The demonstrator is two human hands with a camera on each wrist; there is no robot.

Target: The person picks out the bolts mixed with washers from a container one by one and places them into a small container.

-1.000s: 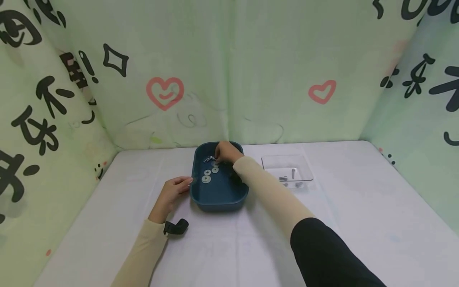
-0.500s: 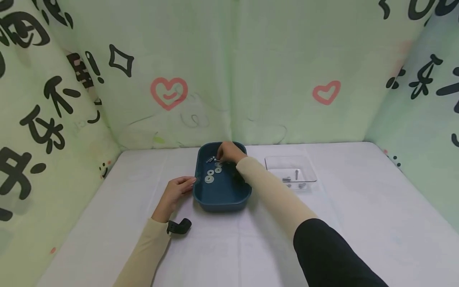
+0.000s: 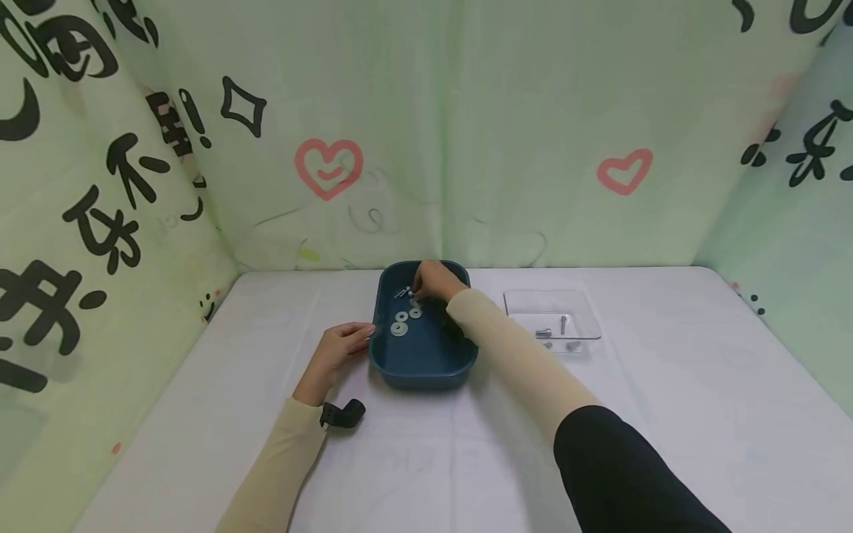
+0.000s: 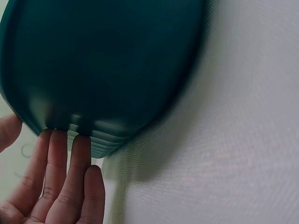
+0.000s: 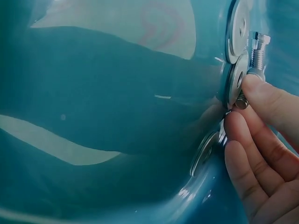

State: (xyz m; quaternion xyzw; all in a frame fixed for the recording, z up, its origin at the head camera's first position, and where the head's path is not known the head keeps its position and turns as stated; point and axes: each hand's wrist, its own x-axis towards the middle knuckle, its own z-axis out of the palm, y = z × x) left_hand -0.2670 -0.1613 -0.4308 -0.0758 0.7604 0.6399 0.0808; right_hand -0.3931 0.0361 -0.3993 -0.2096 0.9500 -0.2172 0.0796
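Note:
A dark blue tray (image 3: 426, 374) stands on the table's far part. My left hand (image 3: 333, 359) is at its left side; in the left wrist view the straight fingers (image 4: 58, 163) touch the tray wall and the thumb lies near the rim. Inside the tray my right hand (image 3: 436, 283) reaches to the far end. In the right wrist view its thumb and forefinger pinch a bolt (image 5: 242, 101), mostly hidden by the fingers. Beside it lie another bolt (image 5: 258, 51) and a washer (image 5: 238, 81). Several flat washers (image 3: 399, 329) lie in the tray's left half.
Right of the tray stands a clear plastic box (image 3: 586, 314) holding a few metal pieces, among them a bolt (image 3: 563, 324). A white cloth (image 3: 666, 414) covers the table. Printed green curtains (image 3: 506, 133) hang behind and at both sides.
The head view has turned slightly left, so everything sits farther right in it. Both hands keep nearly the same places at the tray.

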